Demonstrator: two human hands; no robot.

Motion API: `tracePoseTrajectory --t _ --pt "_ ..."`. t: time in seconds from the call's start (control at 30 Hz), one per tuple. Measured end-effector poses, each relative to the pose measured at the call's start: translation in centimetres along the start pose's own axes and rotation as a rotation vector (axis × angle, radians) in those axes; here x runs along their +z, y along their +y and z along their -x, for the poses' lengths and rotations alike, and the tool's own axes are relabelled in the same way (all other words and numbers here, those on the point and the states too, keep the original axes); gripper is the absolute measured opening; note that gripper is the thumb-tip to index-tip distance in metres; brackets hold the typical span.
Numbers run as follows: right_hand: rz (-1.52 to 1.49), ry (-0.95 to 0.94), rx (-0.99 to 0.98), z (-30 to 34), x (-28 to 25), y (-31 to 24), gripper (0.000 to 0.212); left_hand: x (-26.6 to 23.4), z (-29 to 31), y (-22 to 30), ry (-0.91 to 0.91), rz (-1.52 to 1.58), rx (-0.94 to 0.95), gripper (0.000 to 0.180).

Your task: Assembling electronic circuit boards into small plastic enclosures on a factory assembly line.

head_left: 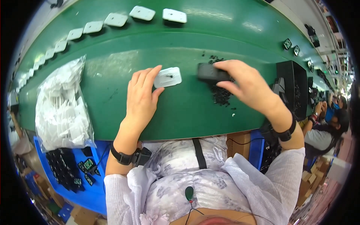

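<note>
Nearest, to the left and below the edge of the counter, a blue bin holds black parts and green circuit boards. Above it, a clear bag full of white pieces lies on the counter. The left hand is partly closed, thumb and index finger set against opposite edges of a white cover, which has a few small black bits on its face. To its right, the right hand is curled, gripping a black block between thumb and fingers; the block is over a pile of small black pieces. Near the right forearm stands an open black box. Farther off, 2 small circuit boards sit at upper right, and white covers form a curving row along the far side.
</note>
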State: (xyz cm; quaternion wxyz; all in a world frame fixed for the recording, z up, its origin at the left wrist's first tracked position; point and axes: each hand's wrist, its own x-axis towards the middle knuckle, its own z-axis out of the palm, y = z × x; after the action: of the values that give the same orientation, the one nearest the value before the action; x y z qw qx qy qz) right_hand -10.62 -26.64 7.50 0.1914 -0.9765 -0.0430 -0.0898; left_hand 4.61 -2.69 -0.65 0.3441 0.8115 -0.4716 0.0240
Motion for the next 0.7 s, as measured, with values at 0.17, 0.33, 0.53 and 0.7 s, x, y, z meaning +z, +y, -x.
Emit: tracePoseTrajectory --t 0.17,0.33,0.53,0.7 --pt "0.054 -0.088 -0.147 -5.6 4.1 -3.1 0.041 -0.7 0.7 -0.7 0.088 0.254 -0.053 0.053" --pt "0.105 -0.156 -0.159 -6.7 6.1 -3.5 0.041 -0.6 1.0 -1.5 0.036 0.144 0.017 0.049" --pt "0.112 -0.163 -0.143 -6.8 6.9 -3.9 0.044 -0.9 1.4 -1.5 -0.030 0.007 0.028 0.049" --pt "0.100 -0.152 -0.127 -7.1 7.1 -4.3 0.042 -1.0 1.4 -1.7 -0.079 0.007 0.000 0.050"
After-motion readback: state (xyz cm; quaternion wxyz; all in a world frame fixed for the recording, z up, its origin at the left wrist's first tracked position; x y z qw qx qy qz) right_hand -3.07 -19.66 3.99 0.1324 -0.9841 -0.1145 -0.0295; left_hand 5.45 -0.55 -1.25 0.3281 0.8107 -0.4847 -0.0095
